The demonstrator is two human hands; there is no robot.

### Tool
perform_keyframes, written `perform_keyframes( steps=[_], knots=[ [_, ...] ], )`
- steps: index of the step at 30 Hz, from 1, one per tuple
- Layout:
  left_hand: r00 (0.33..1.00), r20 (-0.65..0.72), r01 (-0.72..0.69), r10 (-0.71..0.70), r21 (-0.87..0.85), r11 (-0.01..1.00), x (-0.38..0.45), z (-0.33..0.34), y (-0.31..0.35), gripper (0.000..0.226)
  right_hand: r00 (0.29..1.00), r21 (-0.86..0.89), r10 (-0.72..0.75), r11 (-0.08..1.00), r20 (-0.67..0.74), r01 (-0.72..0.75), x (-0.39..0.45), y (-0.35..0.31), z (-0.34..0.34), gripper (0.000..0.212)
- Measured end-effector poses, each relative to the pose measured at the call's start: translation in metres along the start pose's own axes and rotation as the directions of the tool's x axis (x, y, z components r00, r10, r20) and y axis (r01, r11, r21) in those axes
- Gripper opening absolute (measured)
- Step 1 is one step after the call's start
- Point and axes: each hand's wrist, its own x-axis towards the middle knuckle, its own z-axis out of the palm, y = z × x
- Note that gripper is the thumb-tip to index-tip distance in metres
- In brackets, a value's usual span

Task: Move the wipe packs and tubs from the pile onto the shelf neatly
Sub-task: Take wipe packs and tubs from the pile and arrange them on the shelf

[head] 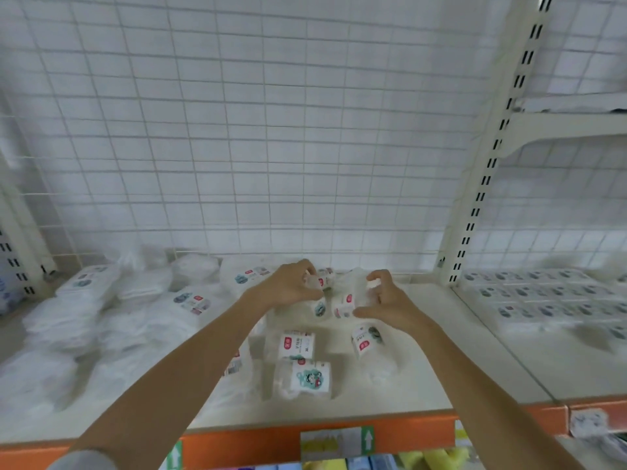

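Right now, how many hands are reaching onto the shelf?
2. The left hand grips a clear wipe pack near the back of the shelf; the right hand grips clear wrapping beside it. No other hands show.

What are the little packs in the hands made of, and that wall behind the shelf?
The small packs look like soft clear plastic film: it crinkles, shines, and white wipes show through under printed labels. The back wall looks like thin white-coated metal wire, crossed into an open grid. The picture is blurry, so both are guesses.
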Motion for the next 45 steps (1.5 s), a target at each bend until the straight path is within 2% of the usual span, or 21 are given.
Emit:
perform_keyframes(
  steps=[3,7,11,14,17,21,25,28,30,34,36,39,42,45],
  knots=[
    [0.999,0.029,-0.041,0.040,0.044,0.998,-0.001,-0.001,-0.002,0.045,0.994,-0.163,-0.108,0.981,-0.006,0.105,0.002,-0.012,-0.007,0.050],
    [0.988,0.100,-0.124,0.116,0.082,0.989,-0.005,0.000,-0.001,0.052,0.970,-0.305,-0.216,0.922,0.108,0.239,0.006,-0.020,0.004,0.052],
    [0.989,0.095,-0.117,0.114,0.034,0.992,-0.010,0.001,-0.002,0.060,0.969,-0.258,-0.181,0.941,0.167,0.220,0.003,-0.024,0.008,0.063],
    [0.989,0.108,-0.109,0.101,0.075,0.991,-0.013,0.001,-0.003,0.059,0.960,-0.247,-0.137,0.948,0.245,0.198,0.002,-0.026,0.004,0.057],
    [0.991,0.080,-0.113,0.105,0.090,0.990,-0.014,0.006,-0.005,0.055,0.963,-0.264,-0.170,0.939,0.207,0.222,0.002,-0.030,0.004,0.041],
    [0.997,0.027,-0.076,0.076,0.027,0.997,-0.017,0.012,-0.007,0.056,0.966,-0.314,-0.209,0.916,0.153,0.248,0.005,-0.030,0.007,0.043],
    [0.999,-0.028,-0.036,0.034,-0.056,0.998,-0.021,0.012,-0.008,0.072,0.973,-0.150,-0.160,0.971,0.165,0.185,0.005,-0.032,0.006,0.065],
    [0.999,-0.036,0.028,-0.033,-0.127,0.991,-0.022,0.013,-0.008,0.072,0.988,-0.145,-0.094,0.983,0.120,0.111,0.005,-0.025,0.009,0.077],
    [0.997,-0.045,0.062,-0.071,-0.173,0.983,-0.022,0.015,-0.010,0.067,0.997,-0.083,-0.046,0.995,0.065,0.051,0.005,-0.019,0.014,0.069],
    [0.988,-0.120,0.061,-0.095,-0.261,0.963,-0.022,0.019,-0.014,0.058,0.997,0.198,0.043,0.980,-0.058,-0.031,0.003,-0.016,0.017,0.053],
    [0.982,-0.159,0.037,-0.101,-0.361,0.932,-0.022,0.017,-0.016,0.050,0.998,0.355,0.024,0.935,-0.059,-0.002,-0.003,-0.019,0.010,0.043],
    [0.985,-0.162,-0.040,-0.065,-0.575,0.817,-0.022,0.012,-0.014,0.036,0.996,0.552,-0.003,0.833,-0.086,0.050,-0.019,-0.026,-0.007,0.031],
    [0.992,-0.120,-0.059,-0.035,-0.697,0.715,-0.022,0.011,0.003,0.026,0.990,0.609,-0.031,0.785,-0.136,0.109,-0.042,-0.027,-0.029,0.026],
    [0.997,-0.074,-0.067,0.014,-0.787,0.614,-0.027,0.016,0.035,0.027,0.975,0.556,-0.019,0.819,-0.223,0.143,-0.073,-0.019,-0.056,0.028]
  ],
)
